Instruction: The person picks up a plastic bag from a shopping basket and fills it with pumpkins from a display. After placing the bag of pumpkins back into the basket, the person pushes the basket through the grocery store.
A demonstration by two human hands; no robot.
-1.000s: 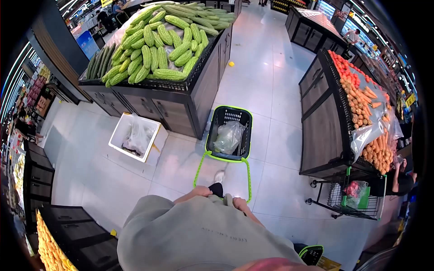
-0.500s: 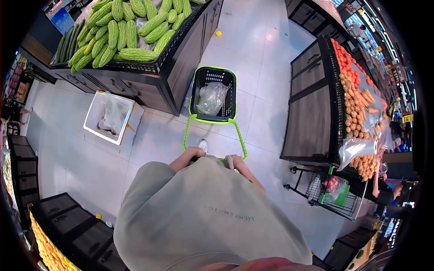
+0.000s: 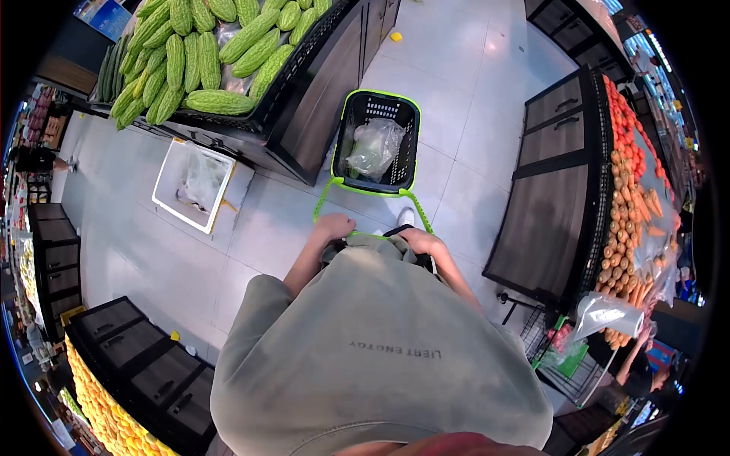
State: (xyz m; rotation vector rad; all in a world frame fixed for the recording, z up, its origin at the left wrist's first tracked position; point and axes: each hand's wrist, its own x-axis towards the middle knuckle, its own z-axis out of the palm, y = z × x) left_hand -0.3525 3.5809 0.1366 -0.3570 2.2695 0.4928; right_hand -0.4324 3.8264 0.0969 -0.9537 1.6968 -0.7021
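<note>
My left hand (image 3: 334, 226) is closed beside the front hem of my grey-green shirt (image 3: 380, 304). My right hand (image 3: 423, 241) is also closed, at the hem's other side, with dark cloth at its fingertips. What either hand grips is hidden. Just beyond them a black shopping basket (image 3: 414, 129) with a lime-green rim stands on the floor. A clear plastic bag (image 3: 376, 148) with something pale green inside lies in it. The basket's green handle (image 3: 320, 201) is folded down toward me and passes partly out of sight behind my hands and shirt.
Bitter melons (image 3: 247, 42) fill a stand ahead left. A white foam box (image 3: 165, 171) holding plastic bags sits below it. At right is a stand of carrots (image 3: 627, 243) and tomatoes (image 3: 625, 121), with a shopping cart (image 3: 563, 372) and a person (image 3: 642, 372) nearby.
My hands have moved forward from the shirt and show more fully. The view has shifted, so basket and stands sit farther right. My foot now shows right of the handle's middle, near the basket.
</note>
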